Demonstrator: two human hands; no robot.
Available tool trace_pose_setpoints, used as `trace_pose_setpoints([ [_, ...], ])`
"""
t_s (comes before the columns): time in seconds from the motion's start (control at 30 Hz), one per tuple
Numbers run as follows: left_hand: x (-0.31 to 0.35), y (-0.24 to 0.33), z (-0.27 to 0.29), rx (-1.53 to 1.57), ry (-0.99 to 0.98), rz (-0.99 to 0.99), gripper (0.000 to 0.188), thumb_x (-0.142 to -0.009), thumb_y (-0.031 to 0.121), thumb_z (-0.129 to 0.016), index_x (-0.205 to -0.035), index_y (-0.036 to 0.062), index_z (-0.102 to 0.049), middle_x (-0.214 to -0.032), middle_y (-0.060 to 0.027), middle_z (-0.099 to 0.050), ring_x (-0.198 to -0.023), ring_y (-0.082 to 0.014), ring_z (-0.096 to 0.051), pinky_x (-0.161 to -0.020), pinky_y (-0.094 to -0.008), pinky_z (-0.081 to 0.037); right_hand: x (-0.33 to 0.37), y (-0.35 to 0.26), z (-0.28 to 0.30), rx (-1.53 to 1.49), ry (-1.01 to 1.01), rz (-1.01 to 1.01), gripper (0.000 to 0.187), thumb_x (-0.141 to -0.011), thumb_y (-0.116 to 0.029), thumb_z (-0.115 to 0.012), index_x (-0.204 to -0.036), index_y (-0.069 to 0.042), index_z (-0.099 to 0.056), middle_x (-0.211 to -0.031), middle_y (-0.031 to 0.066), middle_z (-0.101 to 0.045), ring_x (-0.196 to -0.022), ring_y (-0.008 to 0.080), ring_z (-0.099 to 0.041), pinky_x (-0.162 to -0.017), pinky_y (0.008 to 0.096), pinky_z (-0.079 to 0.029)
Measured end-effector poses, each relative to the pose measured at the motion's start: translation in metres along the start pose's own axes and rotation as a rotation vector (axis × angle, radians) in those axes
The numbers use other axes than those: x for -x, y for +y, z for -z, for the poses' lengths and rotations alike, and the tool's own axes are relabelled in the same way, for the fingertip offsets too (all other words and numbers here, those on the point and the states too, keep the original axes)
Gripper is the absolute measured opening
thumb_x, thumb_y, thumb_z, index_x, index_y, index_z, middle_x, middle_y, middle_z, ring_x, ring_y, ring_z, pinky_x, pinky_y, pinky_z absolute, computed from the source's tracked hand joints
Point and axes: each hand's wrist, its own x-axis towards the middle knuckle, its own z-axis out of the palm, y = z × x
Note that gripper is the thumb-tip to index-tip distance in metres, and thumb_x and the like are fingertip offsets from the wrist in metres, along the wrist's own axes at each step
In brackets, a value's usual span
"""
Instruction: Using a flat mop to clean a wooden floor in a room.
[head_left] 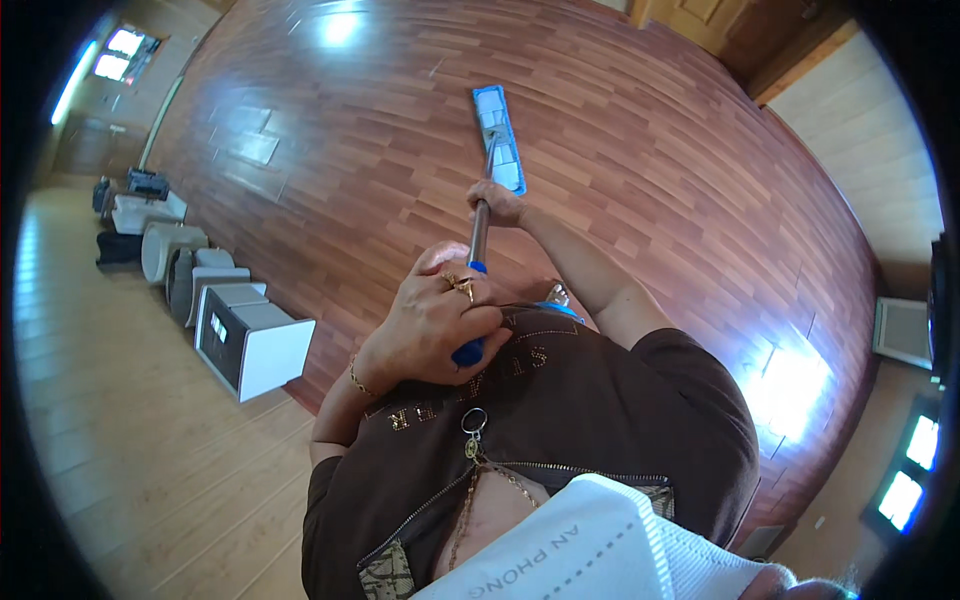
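Note:
A flat mop with a blue-edged, pale rectangular head (500,140) lies on the wooden floor ahead of me. Its metal handle (479,235) runs from the head back to my chest and ends in a blue grip (468,352). My left hand (440,312), with a ring and a bracelet, is wrapped round the blue grip close to my brown shirt. Further down the shaft, my right hand (497,203) is closed round the metal, with that arm stretched forward. The fingers of both hands partly cover the handle.
Reddish-brown plank floor (380,150) spreads round the mop, with bright glare patches. To the left stand a black-and-white cabinet (255,340), a grey-white rounded container (172,250) and several other items. A wooden door (705,25) is at the far right, and a pale wall (830,130) borders the floor.

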Motion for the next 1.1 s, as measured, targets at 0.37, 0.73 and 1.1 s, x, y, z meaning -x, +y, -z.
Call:
trace_pose_setpoints([
  [0.37, -0.007, 0.034, 0.001, -0.071, 0.012, 0.094, 0.023, -0.07, 0.02, -0.076, -0.065, 0.0125, -0.055, -0.071, -0.0011, -0.054, -0.071, -0.0191, -0.058, -0.092, -0.0421, -0.044, -0.017, -0.043, -0.066, -0.242, -0.258, 0.022, 0.019, -0.066, -0.014, -0.073, -0.071, -0.007, -0.056, -0.07, 0.0128, -0.056, -0.073, 0.0328, -0.055, -0.068, 0.0408, -0.044],
  [0.73, 0.015, 0.056, 0.04, 0.091, 0.24, 0.163, 0.026, -0.057, 0.018, -0.082, -0.064, 0.0091, -0.059, -0.074, -0.0031, -0.063, -0.075, -0.022, -0.066, -0.076, -0.0406, -0.051, -0.039, -0.102, -0.031, -0.047, -0.492, -0.07, 0.011, -0.065, -0.017, -0.068, -0.069, -0.009, -0.061, -0.078, 0.0133, -0.061, -0.082, 0.0341, -0.06, -0.067, 0.046, -0.046],
  [1.1, 0.005, 0.014, 0.053, 0.303, 0.011, -0.127, 0.026, -0.062, 0.015, -0.08, -0.07, 0.0093, -0.056, -0.079, -0.0049, -0.059, -0.082, -0.0275, -0.061, -0.079, -0.0424, -0.047, -0.015, -0.113, 0.035, 0.045, -0.245, -0.38, 0.025, -0.072, -0.019, -0.069, -0.09, -0.004, -0.059, -0.091, 0.0145, -0.062, -0.089, 0.0345, -0.06, -0.076, 0.0424, -0.049],
])
